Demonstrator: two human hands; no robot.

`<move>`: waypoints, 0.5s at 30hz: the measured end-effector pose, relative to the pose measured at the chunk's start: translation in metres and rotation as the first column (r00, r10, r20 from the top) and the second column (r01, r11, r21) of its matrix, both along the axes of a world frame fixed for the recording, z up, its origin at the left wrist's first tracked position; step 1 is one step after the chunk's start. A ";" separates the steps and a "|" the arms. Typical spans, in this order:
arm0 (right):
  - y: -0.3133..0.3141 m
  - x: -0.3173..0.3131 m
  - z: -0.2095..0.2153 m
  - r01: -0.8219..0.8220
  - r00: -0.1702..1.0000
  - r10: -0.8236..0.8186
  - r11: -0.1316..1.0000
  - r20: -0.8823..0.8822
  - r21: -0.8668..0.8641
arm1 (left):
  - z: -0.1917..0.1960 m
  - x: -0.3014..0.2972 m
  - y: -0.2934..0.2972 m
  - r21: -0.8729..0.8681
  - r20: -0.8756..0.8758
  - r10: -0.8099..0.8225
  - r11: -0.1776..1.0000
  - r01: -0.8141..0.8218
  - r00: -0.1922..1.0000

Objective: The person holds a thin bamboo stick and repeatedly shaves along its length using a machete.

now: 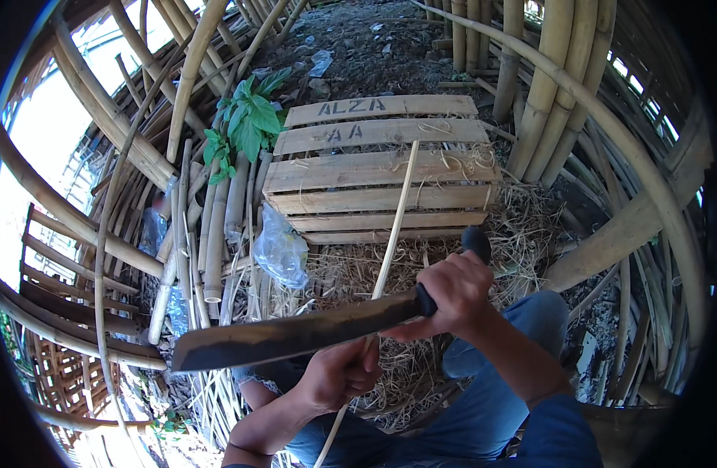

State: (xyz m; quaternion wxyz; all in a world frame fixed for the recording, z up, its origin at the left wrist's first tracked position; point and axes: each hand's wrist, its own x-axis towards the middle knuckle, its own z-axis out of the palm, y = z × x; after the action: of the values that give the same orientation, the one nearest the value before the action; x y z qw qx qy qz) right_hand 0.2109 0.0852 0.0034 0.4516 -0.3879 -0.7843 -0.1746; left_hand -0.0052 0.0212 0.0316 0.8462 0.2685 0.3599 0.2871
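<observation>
My right hand [454, 292] is closed round the black handle of a machete [296, 334], whose broad dark blade points to the left. A long thin bamboo strip [395, 226] runs from below my left hand up over a slatted wooden crate [374, 168]. My left hand [344, 373] grips the strip just below the blade, its fingers wrapped round it. The blade crosses the strip close above that hand; whether its edge touches the strip I cannot tell. Curled shavings lie on the crate's slats.
Bamboo poles [214, 242] and a leafy green plant [249, 117] are left of the crate. A clear plastic bag [281, 248] lies at its near left corner. Thick bamboo uprights [552, 86] stand at the right. Shavings [522, 234] cover the ground round my bent legs.
</observation>
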 end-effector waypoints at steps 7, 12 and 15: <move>0.031 0.030 -0.009 0.168 0.981 -0.161 0.984 -0.107 0.062 | 0.002 0.000 -0.001 -0.035 0.003 -0.020 0.999 0.020 1.000; 0.010 0.006 0.001 0.046 0.997 -0.045 0.999 -0.061 0.014 | 0.002 0.000 0.000 -0.028 -0.021 -0.014 1.000 0.014 1.000; 0.010 0.011 0.004 0.011 1.000 -0.010 0.999 -0.011 0.031 | -0.001 -0.001 -0.002 0.010 0.000 -0.037 0.999 0.037 0.999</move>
State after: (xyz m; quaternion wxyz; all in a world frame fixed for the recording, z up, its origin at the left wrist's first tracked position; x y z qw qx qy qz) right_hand 0.2218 0.0956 0.0072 0.4609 -0.3859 -0.7770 -0.1871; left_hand -0.0059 0.0193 0.0305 0.8501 0.2793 0.3532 0.2732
